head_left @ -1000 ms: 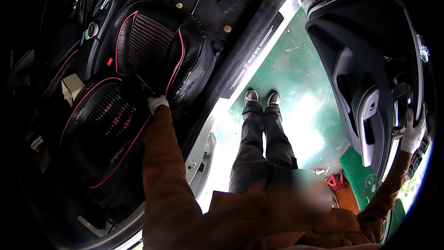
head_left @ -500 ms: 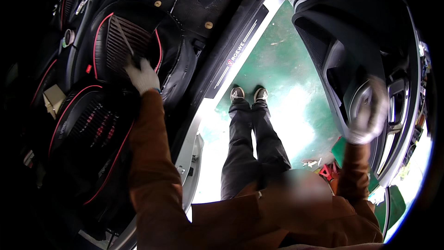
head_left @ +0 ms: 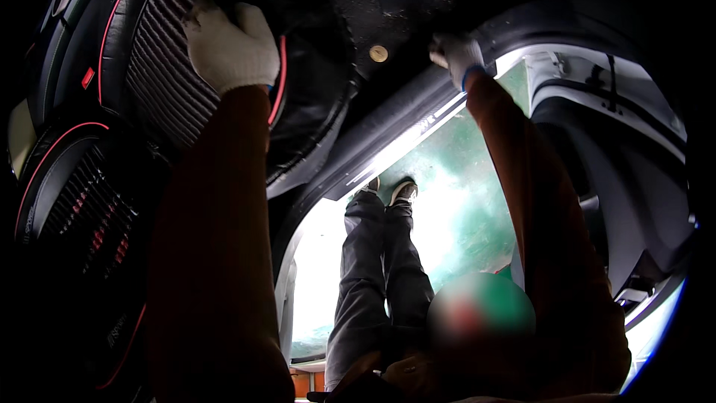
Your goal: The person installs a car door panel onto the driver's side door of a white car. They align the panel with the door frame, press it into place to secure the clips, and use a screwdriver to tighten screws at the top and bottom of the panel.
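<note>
Both gloved hands have been raised into the car. Left hand (head_left: 230, 45) is pressed, closed, against the black seat (head_left: 160, 82); right of the seat, right hand (head_left: 456, 52) touches the dark floor panel (head_left: 388, 7), grip unclear. Work appears unfinished.

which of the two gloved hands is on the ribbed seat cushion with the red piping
The left hand. Its white glove lies against the ribbed black seat cushion, while the right hand is off the seat, reaching onto the dark car floor near the door sill.
</note>
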`<state>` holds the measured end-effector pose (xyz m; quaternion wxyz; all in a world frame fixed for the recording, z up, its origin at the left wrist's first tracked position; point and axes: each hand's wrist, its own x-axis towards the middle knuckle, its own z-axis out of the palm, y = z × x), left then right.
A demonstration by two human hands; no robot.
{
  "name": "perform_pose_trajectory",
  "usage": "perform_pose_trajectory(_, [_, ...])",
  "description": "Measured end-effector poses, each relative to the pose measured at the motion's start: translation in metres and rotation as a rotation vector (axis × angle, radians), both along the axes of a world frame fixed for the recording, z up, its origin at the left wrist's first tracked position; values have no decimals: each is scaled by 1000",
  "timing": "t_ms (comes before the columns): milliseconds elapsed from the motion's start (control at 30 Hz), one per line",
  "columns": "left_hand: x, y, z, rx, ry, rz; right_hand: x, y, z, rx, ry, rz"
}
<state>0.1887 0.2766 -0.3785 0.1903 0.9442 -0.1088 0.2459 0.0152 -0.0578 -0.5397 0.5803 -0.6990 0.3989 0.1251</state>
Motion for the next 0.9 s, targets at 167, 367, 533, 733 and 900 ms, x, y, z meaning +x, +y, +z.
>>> perform_pose_trajectory(167, [7, 0, -3, -24, 144, -21, 102, -21, -53, 239, 40, -651])
perform_pose_trajectory(367, [17, 1, -15, 38, 95, -111, 128, -42, -40, 232, 160, -637])
perform_pose_trajectory(533, [13, 0, -16, -17, 290, -12, 128, -39, -45, 179, 281, -455])
perform_pose_trajectory(733, [17, 0, -20, -15, 236, -71, 142, -37, -70, 221, 201, -689])
perform_pose_trajectory(900, [14, 12, -23, 33, 291, 35, 175, -43, -22, 441, 39, -717])
